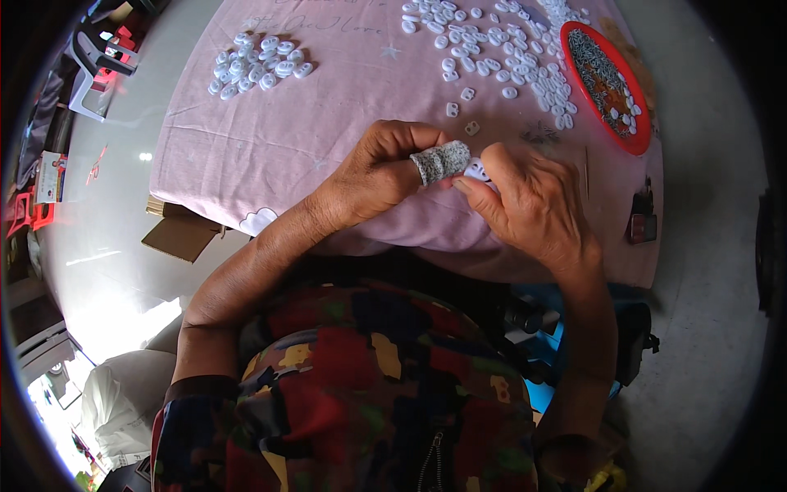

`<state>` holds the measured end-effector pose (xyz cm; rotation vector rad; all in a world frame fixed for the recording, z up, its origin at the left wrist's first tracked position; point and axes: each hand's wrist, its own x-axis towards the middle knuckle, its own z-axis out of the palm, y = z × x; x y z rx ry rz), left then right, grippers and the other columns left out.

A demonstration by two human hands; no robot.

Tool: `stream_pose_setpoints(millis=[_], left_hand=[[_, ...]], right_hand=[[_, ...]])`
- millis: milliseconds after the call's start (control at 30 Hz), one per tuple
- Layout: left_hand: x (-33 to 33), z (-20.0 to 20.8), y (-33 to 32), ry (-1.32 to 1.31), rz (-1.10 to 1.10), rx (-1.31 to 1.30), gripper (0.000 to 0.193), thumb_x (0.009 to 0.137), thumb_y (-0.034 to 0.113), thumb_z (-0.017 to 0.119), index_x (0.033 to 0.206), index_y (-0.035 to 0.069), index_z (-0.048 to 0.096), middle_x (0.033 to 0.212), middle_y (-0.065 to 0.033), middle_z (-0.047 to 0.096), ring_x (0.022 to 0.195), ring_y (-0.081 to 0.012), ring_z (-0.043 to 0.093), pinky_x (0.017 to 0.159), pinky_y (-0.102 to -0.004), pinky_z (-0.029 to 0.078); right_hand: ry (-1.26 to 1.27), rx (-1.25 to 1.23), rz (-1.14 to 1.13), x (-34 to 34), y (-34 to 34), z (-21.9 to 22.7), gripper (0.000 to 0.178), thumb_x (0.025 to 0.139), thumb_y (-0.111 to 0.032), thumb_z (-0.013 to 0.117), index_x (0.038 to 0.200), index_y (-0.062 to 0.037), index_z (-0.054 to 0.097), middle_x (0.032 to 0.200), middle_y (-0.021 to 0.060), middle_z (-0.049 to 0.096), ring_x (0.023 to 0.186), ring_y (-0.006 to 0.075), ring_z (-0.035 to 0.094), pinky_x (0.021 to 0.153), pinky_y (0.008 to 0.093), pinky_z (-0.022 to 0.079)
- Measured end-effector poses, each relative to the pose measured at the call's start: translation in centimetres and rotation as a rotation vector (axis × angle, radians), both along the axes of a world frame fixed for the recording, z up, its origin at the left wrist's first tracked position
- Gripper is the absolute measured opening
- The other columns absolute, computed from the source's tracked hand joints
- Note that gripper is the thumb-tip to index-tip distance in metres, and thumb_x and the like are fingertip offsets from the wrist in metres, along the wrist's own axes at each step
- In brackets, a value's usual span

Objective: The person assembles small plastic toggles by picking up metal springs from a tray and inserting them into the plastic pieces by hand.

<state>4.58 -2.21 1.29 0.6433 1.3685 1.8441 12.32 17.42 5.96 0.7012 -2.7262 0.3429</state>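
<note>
the right hand (533, 197) is pinching a white oval piece (477, 170) between thumb and index finger, above the near part of the table. the left hand (381, 168) is curling beside it and is wearing a grey knitted cover (441, 162) on the thumb; the covered tip is pointing toward the piece. the left fingers are partly hiding, so whether they are gripping anything cannot be told.

just beyond the hands, a small squarish white part (471, 128) is lying on the pink cloth (344, 98), and a patch of small dark parts (539, 133) is lying near the right hand. a thin stick (587, 172) is lying to the right of that hand.

farther out, a cluster of white pieces (262, 64) is sitting at the left, and a wider scatter of white pieces (512, 53) is spreading at the right. beside the scatter, a red tray (637, 144) is holding small grey parts (594, 61) and several white pieces. a cardboard box (182, 235) is standing beside the table's left edge.
</note>
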Motion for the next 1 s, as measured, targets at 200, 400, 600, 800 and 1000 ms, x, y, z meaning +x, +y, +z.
stream_pose_setpoints(millis=[200, 400, 600, 800, 1000], left_hand=[[-0.6, 0.2, -0.4, -0.059, -0.033, 0.008, 0.020, 0.091, 0.000, 0.051, 0.102, -0.002, 0.067, 0.087, -0.0010, 0.065, 0.081, -0.0056, 0.057, 0.078, -0.0226, 0.047], [-0.7, 0.3, -0.3, 0.002, -0.017, -0.017, 0.021, 0.088, -0.001, 0.051, 0.100, -0.002, 0.068, 0.089, -0.0015, 0.067, 0.083, -0.0056, 0.057, 0.079, -0.0230, 0.047], [-0.6, -0.8, 0.1, 0.017, 0.013, 0.071, 0.035, 0.073, -0.010, 0.044, 0.098, -0.003, 0.068, 0.090, -0.0033, 0.067, 0.088, -0.0084, 0.060, 0.081, -0.0235, 0.047], [-0.4, -0.8, -0.1, 0.101, -0.007, 0.039, 0.017, 0.084, 0.002, 0.054, 0.097, 0.000, 0.065, 0.087, 0.0011, 0.065, 0.078, -0.0035, 0.056, 0.069, -0.0194, 0.044], [-0.4, 0.3, -0.6, 0.002, 0.016, -0.022, 0.019, 0.084, -0.005, 0.052, 0.095, -0.004, 0.067, 0.090, -0.0028, 0.067, 0.086, -0.0068, 0.060, 0.077, -0.0223, 0.048]], right_hand=[[0.039, -0.050, -0.015, 0.0, -0.4, -0.4, 0.028, 0.084, -0.025, 0.072, 0.081, -0.0059, 0.052, 0.063, 0.0088, 0.055, 0.056, 0.0279, 0.059, 0.050, 0.0392, 0.047], [0.003, -0.048, -0.065, 0.1, -0.5, -0.4, 0.028, 0.086, -0.025, 0.070, 0.080, -0.0059, 0.050, 0.063, 0.0093, 0.056, 0.055, 0.0279, 0.059, 0.050, 0.0394, 0.047], [-0.018, -0.054, -0.044, 0.1, -0.7, -1.0, 0.026, 0.087, -0.021, 0.067, 0.079, -0.0062, 0.047, 0.061, 0.0095, 0.053, 0.055, 0.0281, 0.059, 0.050, 0.0396, 0.046], [-0.033, -0.035, -0.046, 0.2, -0.8, -1.3, 0.027, 0.087, -0.019, 0.067, 0.079, -0.0062, 0.045, 0.061, 0.0102, 0.052, 0.056, 0.0293, 0.059, 0.050, 0.0409, 0.045], [-0.058, -0.084, -0.090, 0.2, -0.8, -1.6, 0.025, 0.086, -0.023, 0.069, 0.093, -0.0039, 0.053, 0.064, 0.0116, 0.055, 0.058, 0.0297, 0.060, 0.052, 0.0400, 0.047]])
